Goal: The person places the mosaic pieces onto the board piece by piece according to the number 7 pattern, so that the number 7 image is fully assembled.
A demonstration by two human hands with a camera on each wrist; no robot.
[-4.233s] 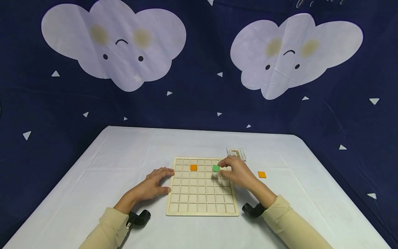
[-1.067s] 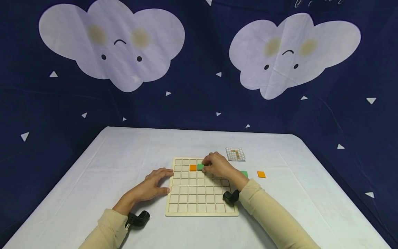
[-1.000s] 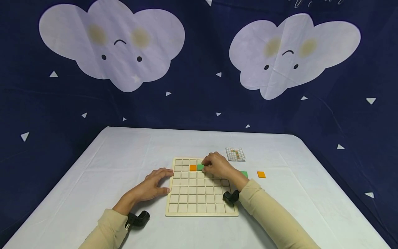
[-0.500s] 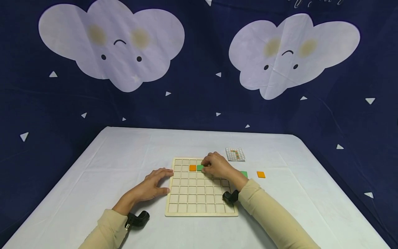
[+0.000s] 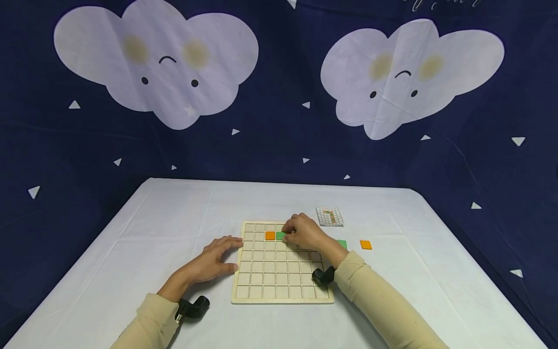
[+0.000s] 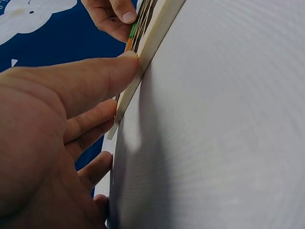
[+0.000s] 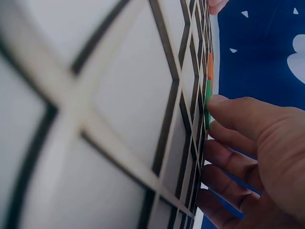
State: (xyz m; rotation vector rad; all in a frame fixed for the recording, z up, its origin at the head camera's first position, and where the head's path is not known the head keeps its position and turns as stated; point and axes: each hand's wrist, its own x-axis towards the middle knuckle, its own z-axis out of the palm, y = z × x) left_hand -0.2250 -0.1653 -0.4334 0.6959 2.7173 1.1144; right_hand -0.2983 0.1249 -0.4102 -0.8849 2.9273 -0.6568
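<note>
My right hand (image 5: 305, 231) pinches a flat green square tile (image 5: 280, 235) between thumb and fingertips over the wooden grid board (image 5: 275, 278). That tile lies right beside an orange tile (image 5: 270, 235), in the board's second row from the far side. The right wrist view shows the thumb on the green tile (image 7: 208, 102), edge to edge with the orange tile (image 7: 210, 66). At the board's left edge rests my left hand (image 5: 209, 261), fingers extended, thumb and fingertips touching the rim (image 6: 151, 45).
To the right, on the white table (image 5: 414, 281), lie another green tile (image 5: 342, 244), partly behind the right wrist, and an orange tile (image 5: 365, 245). A small card with a printed grid pattern (image 5: 330, 216) lies behind the board's right corner.
Since the oldest frame, my right hand has moved left across the board, bringing the green tile beside the orange one. Over the last second both hands stay put.
</note>
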